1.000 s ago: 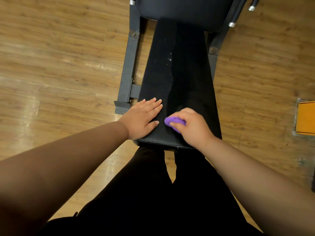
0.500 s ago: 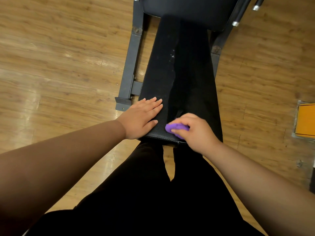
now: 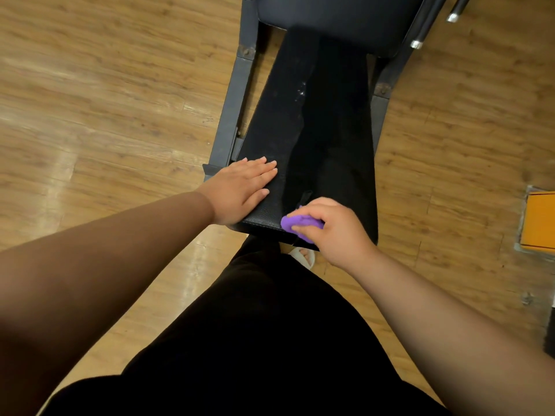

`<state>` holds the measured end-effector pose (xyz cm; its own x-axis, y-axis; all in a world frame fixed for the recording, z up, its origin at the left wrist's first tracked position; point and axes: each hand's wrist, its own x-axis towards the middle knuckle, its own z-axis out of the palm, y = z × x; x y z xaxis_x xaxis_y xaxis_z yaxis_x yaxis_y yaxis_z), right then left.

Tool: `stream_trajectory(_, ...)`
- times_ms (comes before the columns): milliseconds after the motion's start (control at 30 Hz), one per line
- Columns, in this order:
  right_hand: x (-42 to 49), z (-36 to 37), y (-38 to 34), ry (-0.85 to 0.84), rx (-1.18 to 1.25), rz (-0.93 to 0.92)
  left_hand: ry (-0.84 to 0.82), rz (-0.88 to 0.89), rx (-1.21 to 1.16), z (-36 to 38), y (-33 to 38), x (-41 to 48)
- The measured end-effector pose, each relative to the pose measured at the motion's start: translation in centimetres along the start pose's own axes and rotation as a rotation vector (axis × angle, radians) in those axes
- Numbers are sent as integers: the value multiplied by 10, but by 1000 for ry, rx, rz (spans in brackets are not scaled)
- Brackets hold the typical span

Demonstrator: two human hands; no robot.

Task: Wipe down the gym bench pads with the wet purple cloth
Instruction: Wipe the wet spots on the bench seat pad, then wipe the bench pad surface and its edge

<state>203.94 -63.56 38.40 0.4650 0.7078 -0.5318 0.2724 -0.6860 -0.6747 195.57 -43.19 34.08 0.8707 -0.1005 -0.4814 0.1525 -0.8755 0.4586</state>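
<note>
The long black bench seat pad (image 3: 330, 139) runs away from me, with a second dark pad (image 3: 339, 19) at its far end. A wet streak with small droplets shows near the pad's middle. My right hand (image 3: 333, 232) grips the bunched purple cloth (image 3: 295, 223) at the pad's near edge. My left hand (image 3: 243, 187) lies flat, fingers straight, on the pad's near left corner.
The bench's dark metal frame (image 3: 231, 124) flanks the pad on both sides, with chrome-tipped bars (image 3: 432, 25) at the top right. Wooden floor surrounds it. An orange box (image 3: 539, 223) sits at the right edge. My black trousers and a white slipper (image 3: 303, 256) are below the pad.
My right hand has drawn the cloth toward me, down to the pad's near edge. The left hand stays flat on the same corner.
</note>
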Motion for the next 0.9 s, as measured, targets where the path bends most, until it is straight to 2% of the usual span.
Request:
stream_trajectory(200,38,-7,2,148,-30,118,70,-68,-11,6,13,-12)
stream_trajectory(433,1,9,2,66,-56,-78,114,-109,-34,16,22,-25)
stream_trajectory(500,9,2,8,58,-57,-40,114,-99,-53,15,23,-29)
stream_trajectory(667,26,-4,15,188,41,155,88,-67,-86,14,17,-42)
stream_trajectory(767,15,13,-2,200,-5,95,62,-53,-133,10,9,-46)
stream_trajectory(900,18,28,-22,132,14,71,14,-60,-215,0,0,-48)
